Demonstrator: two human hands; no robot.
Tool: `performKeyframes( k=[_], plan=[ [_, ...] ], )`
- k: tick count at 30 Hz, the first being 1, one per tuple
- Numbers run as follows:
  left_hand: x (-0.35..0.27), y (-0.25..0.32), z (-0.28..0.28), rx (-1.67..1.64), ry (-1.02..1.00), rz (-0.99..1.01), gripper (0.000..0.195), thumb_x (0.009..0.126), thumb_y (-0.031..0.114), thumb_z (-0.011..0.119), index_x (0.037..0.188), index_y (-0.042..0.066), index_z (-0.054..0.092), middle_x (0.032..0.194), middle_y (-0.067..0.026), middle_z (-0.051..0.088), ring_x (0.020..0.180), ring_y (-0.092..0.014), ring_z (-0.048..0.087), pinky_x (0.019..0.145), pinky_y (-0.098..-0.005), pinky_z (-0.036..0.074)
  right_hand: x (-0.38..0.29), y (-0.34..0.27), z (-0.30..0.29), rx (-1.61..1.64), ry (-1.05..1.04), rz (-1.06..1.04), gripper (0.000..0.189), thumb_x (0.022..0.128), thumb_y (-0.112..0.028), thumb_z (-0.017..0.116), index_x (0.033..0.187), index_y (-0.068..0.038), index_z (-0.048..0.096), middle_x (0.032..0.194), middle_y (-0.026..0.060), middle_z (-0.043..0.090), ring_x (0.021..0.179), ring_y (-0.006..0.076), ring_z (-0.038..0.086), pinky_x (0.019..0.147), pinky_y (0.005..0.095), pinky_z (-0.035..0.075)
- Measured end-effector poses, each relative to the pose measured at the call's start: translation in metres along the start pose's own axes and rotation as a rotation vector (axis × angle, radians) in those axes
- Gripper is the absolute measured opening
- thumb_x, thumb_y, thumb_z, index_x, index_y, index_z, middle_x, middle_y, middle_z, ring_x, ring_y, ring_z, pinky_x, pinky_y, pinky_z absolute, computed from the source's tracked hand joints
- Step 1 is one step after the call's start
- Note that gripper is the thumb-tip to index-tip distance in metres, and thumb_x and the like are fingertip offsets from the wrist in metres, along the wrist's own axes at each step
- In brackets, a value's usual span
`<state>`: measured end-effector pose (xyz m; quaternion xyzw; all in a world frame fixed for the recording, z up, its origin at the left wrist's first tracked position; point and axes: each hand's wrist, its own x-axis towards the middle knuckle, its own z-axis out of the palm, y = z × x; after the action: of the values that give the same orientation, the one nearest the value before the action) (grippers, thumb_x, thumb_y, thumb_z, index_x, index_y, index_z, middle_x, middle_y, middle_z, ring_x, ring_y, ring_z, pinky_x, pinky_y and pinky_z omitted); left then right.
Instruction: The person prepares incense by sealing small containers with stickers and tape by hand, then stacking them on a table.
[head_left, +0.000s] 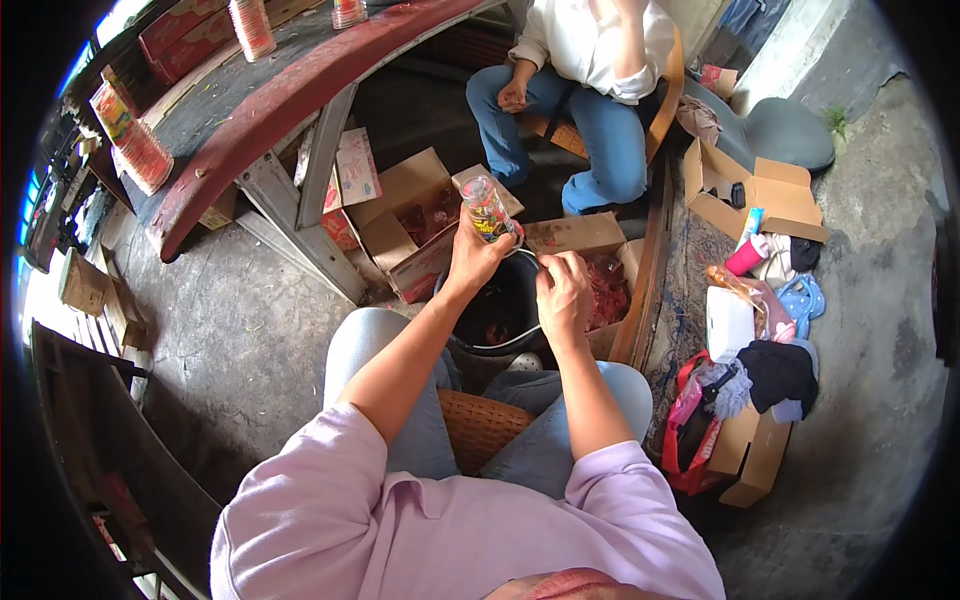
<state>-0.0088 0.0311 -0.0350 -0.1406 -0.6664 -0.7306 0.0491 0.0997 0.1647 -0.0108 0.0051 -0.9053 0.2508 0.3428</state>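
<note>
Between my knees stands a dark bucket with a pale handle and a few reddish bits inside. Over its far rim my left hand grips a stack of clear plastic cups with colourful print, tilted away from me. My right hand is at the bucket's right side with its fingers curled; whether it pinches something thin is unclear. Just beyond it, an open cardboard box contains red plastic-looking pieces. Another open cardboard box stands behind the bucket to the left, with similar reddish pieces inside.
A person in a white shirt sits opposite on a chair. At the left, a curved red-edged table bears stacked cups and red boxes. On the right lie an open carton, a white container, cloths and a red bag.
</note>
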Motion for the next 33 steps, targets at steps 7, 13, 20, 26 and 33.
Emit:
performKeyframes(
  k=[7, 13, 20, 26, 33],
  plan=[
    [-0.001, -0.001, -0.001, 0.019, 0.003, -0.015, 0.063, 0.071, 0.016, 0.072, 0.125, -0.002, 0.046, 0.108, -0.0218, 0.063, 0.103, -0.036, 0.064, 0.092, -0.0418, 0.049, -0.002, -0.002, 0.002, -0.035, -0.020, -0.046, 0.023, 0.079, 0.001, 0.067, 0.101, -0.004, 0.066, 0.094, 0.0109, 0.058, 0.091, 0.0317, 0.059, 0.078, 0.0427, 0.050],
    [-0.018, 0.019, 0.009, 0.056, -0.097, -0.129, 0.065, 0.072, 0.017, 0.074, 0.129, 0.001, 0.048, 0.107, -0.0182, 0.065, 0.100, -0.028, 0.065, 0.089, -0.0384, 0.051, -0.001, 0.001, 0.013, -0.036, 0.042, 0.009, 0.015, 0.080, 0.003, 0.067, 0.094, -0.003, 0.068, 0.087, 0.0122, 0.061, 0.086, 0.0336, 0.063, 0.073, 0.0427, 0.051],
    [-0.013, 0.023, -0.003, 0.122, -0.109, -0.049, 0.065, 0.070, 0.019, 0.077, 0.126, 0.000, 0.050, 0.106, -0.0207, 0.067, 0.101, -0.031, 0.067, 0.090, -0.0396, 0.051, 0.001, 0.013, 0.018, 0.202, 0.041, 0.208, 0.014, 0.081, -0.002, 0.072, 0.094, -0.001, 0.069, 0.090, 0.0129, 0.067, 0.079, 0.0296, 0.066, 0.073, 0.0391, 0.051],
    [-0.019, 0.032, 0.002, 0.243, -0.144, 0.014, 0.069, 0.069, 0.020, 0.079, 0.125, -0.003, 0.045, 0.106, -0.0235, 0.065, 0.103, -0.037, 0.065, 0.093, -0.0403, 0.048, -0.006, 0.040, 0.021, 0.480, 0.025, 0.497, 0.032, 0.084, -0.002, 0.074, 0.113, -0.006, 0.064, 0.088, 0.0082, 0.068, 0.079, 0.0178, 0.064, 0.072, 0.0339, 0.051],
    [-0.024, 0.039, 0.000, 0.256, -0.282, 0.012, 0.061, 0.068, 0.016, 0.080, 0.117, -0.001, 0.048, 0.105, -0.0238, 0.064, 0.102, -0.042, 0.063, 0.089, -0.0430, 0.049, -0.006, 0.041, 0.019, 0.363, -0.112, 0.400, 0.014, 0.090, 0.000, 0.067, 0.104, 0.000, 0.070, 0.097, 0.0078, 0.070, 0.085, 0.0149, 0.064, 0.080, 0.0297, 0.050]
  ],
)
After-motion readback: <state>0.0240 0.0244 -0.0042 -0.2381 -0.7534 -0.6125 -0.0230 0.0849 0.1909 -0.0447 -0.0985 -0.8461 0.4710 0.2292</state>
